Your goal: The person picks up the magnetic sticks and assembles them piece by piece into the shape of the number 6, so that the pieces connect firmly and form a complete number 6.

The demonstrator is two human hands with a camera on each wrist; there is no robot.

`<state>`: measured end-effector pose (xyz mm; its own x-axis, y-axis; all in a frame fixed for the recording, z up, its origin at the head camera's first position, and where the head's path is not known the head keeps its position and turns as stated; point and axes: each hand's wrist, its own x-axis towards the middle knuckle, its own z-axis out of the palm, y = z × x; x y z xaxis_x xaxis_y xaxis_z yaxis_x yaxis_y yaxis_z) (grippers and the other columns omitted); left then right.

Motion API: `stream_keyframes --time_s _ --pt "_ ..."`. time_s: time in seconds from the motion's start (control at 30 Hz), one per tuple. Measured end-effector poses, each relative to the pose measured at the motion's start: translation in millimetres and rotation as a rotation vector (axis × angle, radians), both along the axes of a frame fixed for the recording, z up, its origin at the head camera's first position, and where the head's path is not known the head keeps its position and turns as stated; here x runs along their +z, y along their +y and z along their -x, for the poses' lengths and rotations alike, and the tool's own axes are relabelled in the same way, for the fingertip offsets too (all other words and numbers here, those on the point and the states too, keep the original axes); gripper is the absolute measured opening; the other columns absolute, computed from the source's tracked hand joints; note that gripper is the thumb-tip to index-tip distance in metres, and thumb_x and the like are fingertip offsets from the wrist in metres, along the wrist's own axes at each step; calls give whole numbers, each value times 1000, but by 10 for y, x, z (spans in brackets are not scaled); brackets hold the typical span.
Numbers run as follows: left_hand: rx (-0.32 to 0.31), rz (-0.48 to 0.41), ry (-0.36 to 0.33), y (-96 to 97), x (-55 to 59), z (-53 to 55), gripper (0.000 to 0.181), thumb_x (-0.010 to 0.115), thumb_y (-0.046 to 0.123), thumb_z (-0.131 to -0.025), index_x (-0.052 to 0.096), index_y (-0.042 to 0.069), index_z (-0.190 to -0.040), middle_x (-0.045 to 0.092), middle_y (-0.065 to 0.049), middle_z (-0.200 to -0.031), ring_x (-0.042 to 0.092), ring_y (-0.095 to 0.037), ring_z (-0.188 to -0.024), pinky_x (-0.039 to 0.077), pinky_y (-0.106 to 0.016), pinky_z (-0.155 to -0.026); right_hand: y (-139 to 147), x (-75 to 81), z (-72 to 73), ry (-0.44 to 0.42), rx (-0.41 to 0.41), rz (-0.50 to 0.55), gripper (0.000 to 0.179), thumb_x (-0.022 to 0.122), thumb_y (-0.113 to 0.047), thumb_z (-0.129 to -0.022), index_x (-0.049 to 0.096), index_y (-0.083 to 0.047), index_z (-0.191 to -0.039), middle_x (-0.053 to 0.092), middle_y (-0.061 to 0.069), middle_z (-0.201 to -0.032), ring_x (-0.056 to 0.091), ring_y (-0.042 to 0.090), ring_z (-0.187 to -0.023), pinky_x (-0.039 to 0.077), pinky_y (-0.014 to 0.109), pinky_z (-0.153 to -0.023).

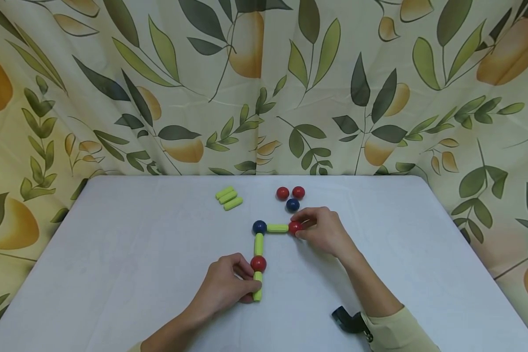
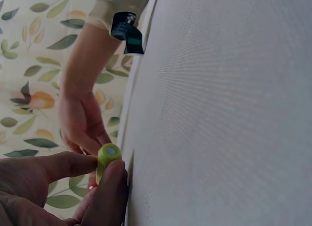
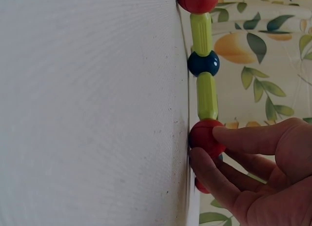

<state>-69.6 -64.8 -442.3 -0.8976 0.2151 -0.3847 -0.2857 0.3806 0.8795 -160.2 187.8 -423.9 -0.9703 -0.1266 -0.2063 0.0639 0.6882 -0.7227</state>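
Note:
An L-shaped chain of balls and rods lies on the white table. At its corner is a blue ball (image 1: pixel 259 227); a green rod (image 1: pixel 277 228) runs right from it to a red ball (image 1: pixel 295 228), which my right hand (image 1: pixel 325 231) pinches between thumb and fingers. Another green rod (image 1: pixel 258 244) leads toward me to a second red ball (image 1: pixel 258 264). Below that, my left hand (image 1: pixel 229 281) pinches the lowest green rod (image 1: pixel 257 288), whose round metallic end (image 2: pixel 111 151) faces the left wrist camera. In the right wrist view the pinched red ball (image 3: pixel 207 138) touches its rod.
Several loose pieces lie at the back of the table (image 1: pixel 136 234): green rods (image 1: pixel 233 204) left of centre, two red balls (image 1: pixel 282 193) and a blue ball (image 1: pixel 293 205) just beyond my right hand. A black device (image 1: pixel 349 320) sits at my right cuff. Behind hangs a leaf-patterned curtain (image 1: pixel 229 98).

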Motion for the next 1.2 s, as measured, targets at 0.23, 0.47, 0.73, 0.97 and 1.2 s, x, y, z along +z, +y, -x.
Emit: stream_keyframes --time_s 0.23,0.47,0.73,0.97,1.2 --pt "-20 28 23 -10 4 -15 20 80 10 -84 65 7 -96 68 -5 -86 71 -15 -60 61 -30 -61 -2 -5 -1 0 -1 -4 33 80 -9 -90 76 -10 -122 77 7 -109 69 25 -104 61 35 -85" --pt "-43 69 28 -26 53 -2 20 79 15 -88 65 7 -99 68 -4 -85 70 -16 -59 60 -30 -61 -9 0 -3 0 1 -7 32 80 -9 -90 76 -10 -122 77 7 -109 70 25 -104 60 36 -85" --pt "-26 169 135 -98 159 160 17 76 19 -91 66 10 -101 68 -1 -82 66 -18 -58 54 -33 -61 0 9 0 4 3 -9 33 79 -9 -90 75 -11 -123 76 8 -111 69 26 -106 61 36 -86" --pt "-69 268 304 -93 215 486 7 74 12 -93 71 13 -99 66 1 -86 60 -18 -73 53 -30 -65 0 2 2 0 -2 -11 33 80 -9 -90 75 -11 -123 76 8 -111 70 26 -105 61 37 -86" --pt "-167 229 414 -117 170 916 17 78 10 -92 75 16 -107 71 3 -99 64 -17 -88 58 -28 -71 -6 -3 -5 -2 -2 -12 33 80 -9 -90 76 -11 -123 77 7 -110 70 26 -105 60 37 -87"
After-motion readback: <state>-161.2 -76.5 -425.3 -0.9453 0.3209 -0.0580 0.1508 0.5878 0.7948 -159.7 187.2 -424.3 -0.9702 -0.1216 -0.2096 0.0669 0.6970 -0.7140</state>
